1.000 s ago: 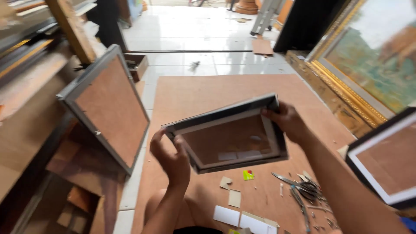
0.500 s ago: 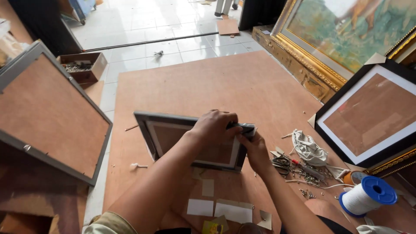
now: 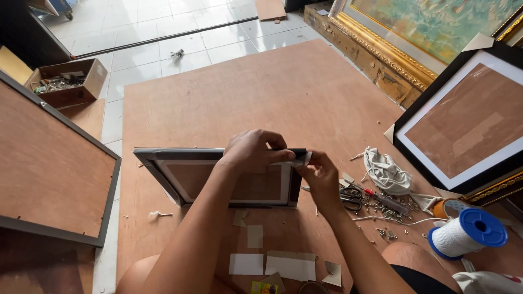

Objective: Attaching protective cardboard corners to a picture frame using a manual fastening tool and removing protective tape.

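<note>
On the left a big frame (image 3: 54, 169) leans with its brown back showing, and a box (image 3: 68, 81) of small bits sits behind it. In the middle a small black frame (image 3: 180, 163) rests face down on the brown board (image 3: 261, 87) on the floor. The left hand (image 3: 253, 149) is curled over its top edge and presses down. The right hand (image 3: 321, 177) pinches a small white bit (image 3: 304, 158) at the frame's top right corner. So the step looks like work on that 1 corner. Any next move there needs the frame held very still. To the right lie scissors (image 3: 351, 196), a cloth (image 3: 387, 171) and a blue spool (image 3: 468, 231). 1 second ago both hands held the frame up in the air; now it is down on the board.
</note>
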